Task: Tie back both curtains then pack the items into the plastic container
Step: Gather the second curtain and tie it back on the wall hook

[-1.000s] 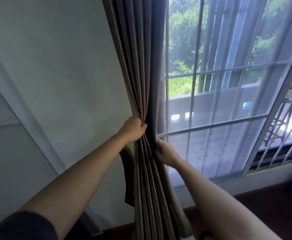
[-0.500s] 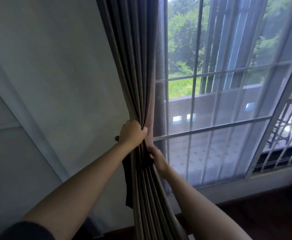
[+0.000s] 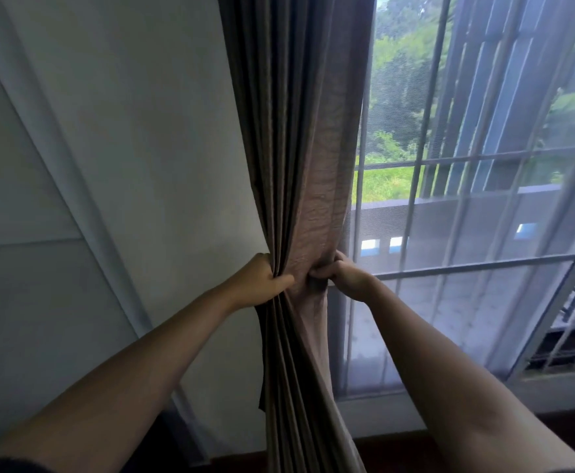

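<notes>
A brown-grey curtain [image 3: 299, 131] hangs gathered in folds at the left edge of the window. My left hand [image 3: 262, 281] clutches the folds from the left side at waist height. On the right side of the bunch my right hand [image 3: 344, 274] is closed on a dark strip of fabric [image 3: 316, 285], which looks like the tie-back band pressed against the curtain. A dark flap [image 3: 262, 370] hangs behind the curtain below my left hand. The plastic container and the items are not in view.
A white wall [image 3: 126, 165] with a slanted moulding lies to the left. To the right a sheer net curtain [image 3: 449, 268] covers the window and its metal bars [image 3: 467, 264]. Dark wooden floor [image 3: 398, 452] shows below the sill.
My right hand came from behind the curtain round to its front right side and closed on the dark band. The curtain bunch has tightened. My view has moved closer.
</notes>
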`<action>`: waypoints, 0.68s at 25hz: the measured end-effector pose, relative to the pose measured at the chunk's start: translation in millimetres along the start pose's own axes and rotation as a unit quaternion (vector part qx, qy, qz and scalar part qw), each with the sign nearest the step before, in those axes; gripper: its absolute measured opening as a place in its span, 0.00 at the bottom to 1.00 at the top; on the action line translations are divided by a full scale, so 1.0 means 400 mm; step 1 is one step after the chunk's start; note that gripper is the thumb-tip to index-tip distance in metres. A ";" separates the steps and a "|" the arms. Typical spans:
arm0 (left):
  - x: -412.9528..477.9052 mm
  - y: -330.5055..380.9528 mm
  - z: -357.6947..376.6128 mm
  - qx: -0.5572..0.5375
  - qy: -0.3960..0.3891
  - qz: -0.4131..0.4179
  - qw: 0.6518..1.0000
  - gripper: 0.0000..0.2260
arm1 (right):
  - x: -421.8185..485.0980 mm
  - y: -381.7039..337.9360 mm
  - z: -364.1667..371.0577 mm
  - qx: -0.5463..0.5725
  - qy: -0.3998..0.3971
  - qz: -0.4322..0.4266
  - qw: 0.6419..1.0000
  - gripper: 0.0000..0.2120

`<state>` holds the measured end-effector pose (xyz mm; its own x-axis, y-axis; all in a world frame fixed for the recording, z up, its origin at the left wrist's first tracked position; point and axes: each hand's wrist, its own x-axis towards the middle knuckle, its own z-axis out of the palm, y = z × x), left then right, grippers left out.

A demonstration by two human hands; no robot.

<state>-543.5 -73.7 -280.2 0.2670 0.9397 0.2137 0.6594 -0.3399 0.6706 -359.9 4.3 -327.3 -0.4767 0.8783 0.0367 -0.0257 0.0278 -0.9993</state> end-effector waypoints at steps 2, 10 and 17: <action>0.003 -0.001 -0.004 -0.002 -0.001 0.001 1.000 0.19 | -0.010 -0.012 0.009 -0.013 0.013 -0.015 1.000 0.16; 0.011 0.000 -0.001 -0.015 0.004 -0.035 0.999 0.15 | -0.061 0.010 -0.008 -0.041 0.069 -0.027 0.996 0.16; 0.067 0.036 0.036 0.085 0.077 -0.102 0.988 0.09 | -0.081 0.059 0.069 0.040 0.084 -0.035 0.995 0.16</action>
<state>-516.7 -54.2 -275.0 0.0151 0.9796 0.2004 0.8008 -0.1319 0.5843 -369.4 -36.6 -351.9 -0.3173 0.9433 0.0978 -0.1264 0.0601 -0.9902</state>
